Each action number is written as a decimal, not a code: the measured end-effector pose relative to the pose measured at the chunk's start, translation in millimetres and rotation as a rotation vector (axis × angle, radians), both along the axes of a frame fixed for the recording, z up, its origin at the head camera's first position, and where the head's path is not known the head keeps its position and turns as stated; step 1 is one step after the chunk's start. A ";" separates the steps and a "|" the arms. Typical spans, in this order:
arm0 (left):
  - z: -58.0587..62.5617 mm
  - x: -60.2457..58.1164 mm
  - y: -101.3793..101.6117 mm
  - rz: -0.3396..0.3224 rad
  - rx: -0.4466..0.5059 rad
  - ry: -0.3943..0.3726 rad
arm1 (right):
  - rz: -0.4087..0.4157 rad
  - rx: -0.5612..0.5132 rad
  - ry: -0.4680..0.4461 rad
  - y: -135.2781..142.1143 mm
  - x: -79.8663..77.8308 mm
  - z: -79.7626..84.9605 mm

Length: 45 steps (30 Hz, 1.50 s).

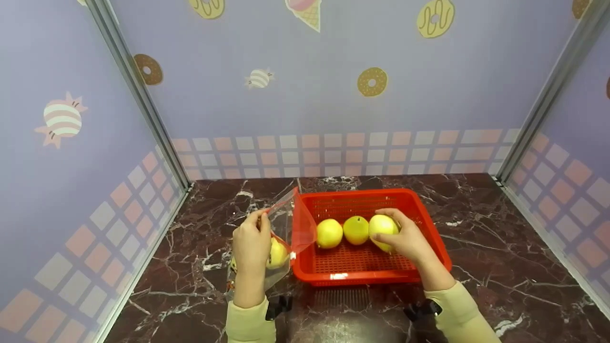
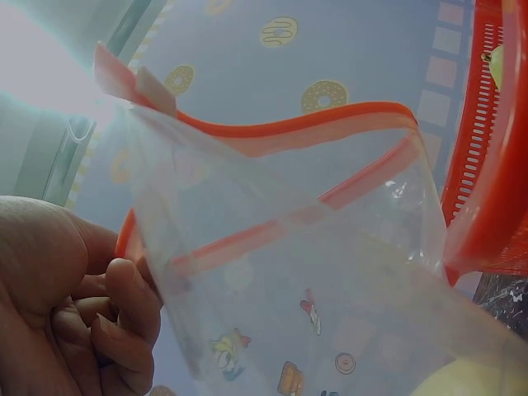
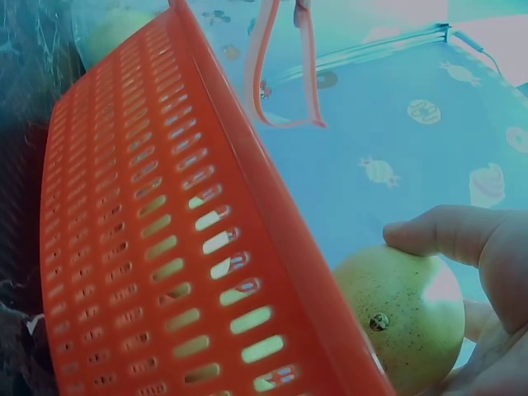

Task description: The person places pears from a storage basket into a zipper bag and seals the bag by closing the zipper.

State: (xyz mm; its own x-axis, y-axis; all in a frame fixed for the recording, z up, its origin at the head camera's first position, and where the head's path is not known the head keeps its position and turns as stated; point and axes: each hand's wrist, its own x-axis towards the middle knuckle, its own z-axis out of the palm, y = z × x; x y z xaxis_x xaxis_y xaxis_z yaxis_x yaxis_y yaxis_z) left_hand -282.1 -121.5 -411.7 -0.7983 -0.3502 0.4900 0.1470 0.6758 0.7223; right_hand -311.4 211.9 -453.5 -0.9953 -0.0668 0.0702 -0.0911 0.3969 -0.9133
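My left hand (image 1: 252,243) pinches the red-edged rim of a clear plastic zip bag (image 1: 282,216). The bag's mouth gapes toward the basket, and a yellow fruit (image 1: 277,253) shows inside it. In the left wrist view, small printed pictures mark the bag (image 2: 247,313). My right hand (image 1: 407,238) grips a round yellow fruit (image 1: 382,225) over the right half of the red basket (image 1: 371,275). Speckles and a brown end show on that fruit (image 3: 400,313) in the right wrist view. Two more yellow fruits, one left (image 1: 329,233) and one middle (image 1: 356,231), lie in the basket.
The basket's slotted side wall (image 3: 165,223) rises close by my right hand. Dark red marble-patterned tabletop (image 1: 495,267) lies around the basket and bag. Lilac panels (image 1: 329,109) with printed sweets stand behind and on both sides.
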 end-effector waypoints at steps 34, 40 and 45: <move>-1.2 -0.7 0.6 -0.016 -0.007 0.039 | 0.065 -0.166 -0.001 -43.0 -6.9 20.6; -1.5 -0.5 0.3 -0.008 -0.018 0.037 | 0.080 -0.170 -0.007 -53.5 -8.0 27.2; -1.2 -0.2 0.4 -0.009 -0.015 0.040 | 0.098 -0.180 -0.013 -63.9 -9.0 33.0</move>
State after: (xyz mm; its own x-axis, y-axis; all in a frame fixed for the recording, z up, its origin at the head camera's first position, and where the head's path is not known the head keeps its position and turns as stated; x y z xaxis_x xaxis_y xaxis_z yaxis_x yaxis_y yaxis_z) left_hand -282.2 -121.1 -413.0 -0.7812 -0.3353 0.5266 0.1816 0.6850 0.7055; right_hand -320.3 148.0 -420.6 -0.9855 -0.1512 0.0773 -0.1094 0.2172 -0.9700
